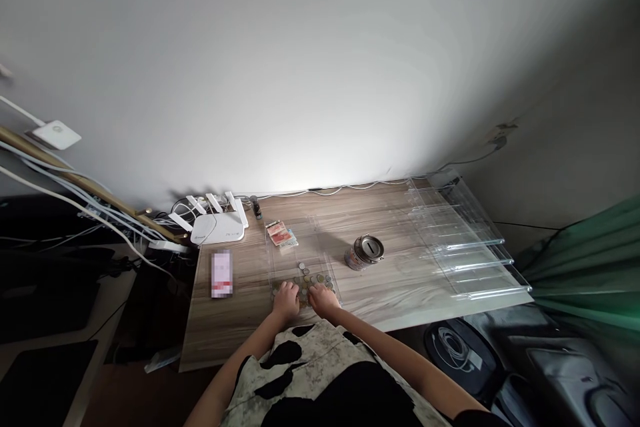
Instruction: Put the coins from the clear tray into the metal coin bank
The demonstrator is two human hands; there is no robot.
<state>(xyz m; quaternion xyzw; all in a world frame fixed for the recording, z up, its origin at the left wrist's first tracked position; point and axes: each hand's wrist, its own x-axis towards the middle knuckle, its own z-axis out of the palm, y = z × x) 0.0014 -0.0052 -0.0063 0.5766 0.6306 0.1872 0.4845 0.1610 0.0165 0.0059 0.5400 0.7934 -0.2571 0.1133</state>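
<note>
A spread of coins [321, 278] lies at the near end of a shallow clear plastic tray [306, 221] on the desk. My left hand [287, 300] rests on the left part of the coins with its fingers curled down onto them. Just to its right, my right hand [323, 299] is bent over the coins in the same way. Which coins the fingertips grip is hidden under the hands. Several banknotes [281, 233] lie at the tray's far end. A round metal coin tin [365, 251] with a slotted lid stands right of the tray.
A white router [218, 227] with raised antennas sits at the back left, beside a small dark bottle [256, 207]. A blurred pink-and-white object [222, 273] lies at the left. Clear stacked trays [470, 247] cover the desk's right end. Cables [345, 188] run along the wall.
</note>
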